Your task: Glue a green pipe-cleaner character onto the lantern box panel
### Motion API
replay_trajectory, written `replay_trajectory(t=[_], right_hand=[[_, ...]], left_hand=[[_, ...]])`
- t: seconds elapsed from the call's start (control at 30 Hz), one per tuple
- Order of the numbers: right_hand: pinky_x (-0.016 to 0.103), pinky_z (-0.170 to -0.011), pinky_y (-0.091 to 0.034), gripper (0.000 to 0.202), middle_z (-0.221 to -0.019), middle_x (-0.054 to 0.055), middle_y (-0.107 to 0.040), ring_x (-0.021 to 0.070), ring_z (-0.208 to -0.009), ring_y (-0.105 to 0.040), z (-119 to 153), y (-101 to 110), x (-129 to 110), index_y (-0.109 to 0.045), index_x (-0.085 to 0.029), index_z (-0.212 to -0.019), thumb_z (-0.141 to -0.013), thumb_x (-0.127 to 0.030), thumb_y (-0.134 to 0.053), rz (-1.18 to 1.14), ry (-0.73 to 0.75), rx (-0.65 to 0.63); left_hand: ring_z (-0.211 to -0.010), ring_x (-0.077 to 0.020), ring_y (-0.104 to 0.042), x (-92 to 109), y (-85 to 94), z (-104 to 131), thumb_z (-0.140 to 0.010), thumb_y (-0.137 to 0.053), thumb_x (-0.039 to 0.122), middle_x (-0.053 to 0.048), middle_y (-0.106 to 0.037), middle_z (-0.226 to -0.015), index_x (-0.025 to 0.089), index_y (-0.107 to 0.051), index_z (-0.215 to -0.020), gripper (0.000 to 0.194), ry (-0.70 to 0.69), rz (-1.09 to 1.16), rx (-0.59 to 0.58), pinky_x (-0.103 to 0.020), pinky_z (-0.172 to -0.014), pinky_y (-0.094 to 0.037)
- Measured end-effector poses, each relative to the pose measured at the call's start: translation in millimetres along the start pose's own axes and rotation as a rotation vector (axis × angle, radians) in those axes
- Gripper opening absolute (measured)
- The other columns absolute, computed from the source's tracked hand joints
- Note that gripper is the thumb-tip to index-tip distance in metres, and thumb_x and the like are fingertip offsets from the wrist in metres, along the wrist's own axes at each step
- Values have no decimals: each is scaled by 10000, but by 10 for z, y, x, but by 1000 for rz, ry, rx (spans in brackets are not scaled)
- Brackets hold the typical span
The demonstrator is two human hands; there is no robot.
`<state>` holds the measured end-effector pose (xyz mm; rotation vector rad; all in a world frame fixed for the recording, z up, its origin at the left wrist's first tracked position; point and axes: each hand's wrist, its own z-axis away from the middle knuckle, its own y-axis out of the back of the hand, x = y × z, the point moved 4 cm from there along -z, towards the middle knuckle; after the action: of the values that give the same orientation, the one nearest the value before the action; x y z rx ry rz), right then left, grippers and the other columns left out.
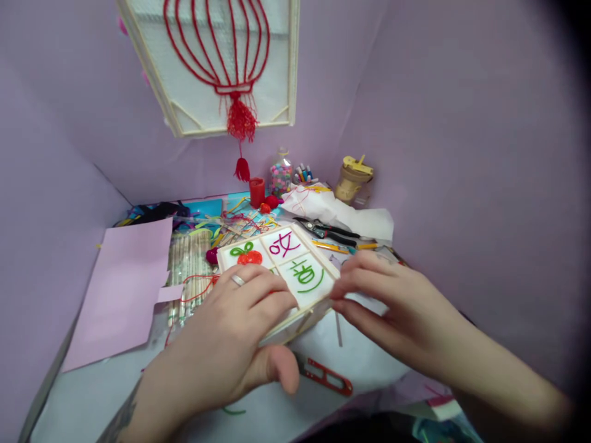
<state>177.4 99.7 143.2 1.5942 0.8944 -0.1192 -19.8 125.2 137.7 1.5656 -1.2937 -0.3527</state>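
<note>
A shallow box [315,307] with pale wooden edges and a white top divided into panels sits on the table. Its panels carry a red-orange fruit with green leaves [249,255], a purple character [284,244] and a green character [305,274]. My left hand [240,307], with a ring on one finger, lies across the box's near left part, fingers stretched out and thumb apart. It covers the panel beneath. At the box's right corner my right hand [388,301] has its fingertips and thumb drawn together; whatever they pinch is too small to make out.
Red-handled thread snips [325,375] lie before the box, black pliers [330,234] behind it. Wrapped wooden sticks [188,264] and pink card [120,283] are at left. Farther back stand a red candle [257,193], bead jar [281,175] and brown cup [353,181]. A lantern panel [231,55] hangs above.
</note>
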Motion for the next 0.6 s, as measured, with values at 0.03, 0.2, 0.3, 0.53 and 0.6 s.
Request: replay_trajectory(t=[0.03, 0.2, 0.3, 0.53, 0.6], right_hand=[[284, -726, -457, 110, -879, 38, -620, 161, -811, -586, -124, -6, -5, -640, -203, -862, -918, -148, -563, 33, 18, -46], [278, -683, -410, 106, -859, 37, -622, 172, -797, -580, -508, -129, -12, -664, -181, -805, -863, -131, -590, 207, 26, -315], [273, -669, -389, 107, -850, 40, -633, 176, -797, -582, -577, -179, -32, -666, -178, -794, -855, -130, -592, 272, 23, -386], [262, -607, -351, 148, -781, 46, -635, 169, -733, -567, -674, -257, -80, -637, -167, -688, -809, -118, -567, 328, 1, -469], [261, -613, -355, 132, -780, 42, -634, 167, -739, -568, -689, -282, -66, -628, -167, -683, -786, -113, -564, 303, -14, -481]], left_hand=[[-928, -241, -634, 3, -1, 7, -956, -284, 682, -95, -725, -1004, 156, -674, -1011, 657, 5, -5, -6, -416, -913, -478], [-949, -272, -633, -26, -3, 50, -957, -328, 673, -115, -714, -1023, 142, -682, -1041, 643, 54, -50, -36, -442, -891, -499], [-931, -281, -624, -51, -3, 55, -958, -321, 674, -124, -706, -1007, 137, -693, -1008, 655, 64, -42, -34, -439, -840, -516], [-938, -276, -632, -55, 9, 21, -977, -312, 642, -115, -722, -1002, 131, -689, -992, 635, 35, -20, -18, -438, -858, -512], [-950, -269, -633, -48, 14, 24, -975, -303, 651, -111, -726, -1007, 137, -674, -994, 634, 32, -14, -4, -432, -870, -514]])
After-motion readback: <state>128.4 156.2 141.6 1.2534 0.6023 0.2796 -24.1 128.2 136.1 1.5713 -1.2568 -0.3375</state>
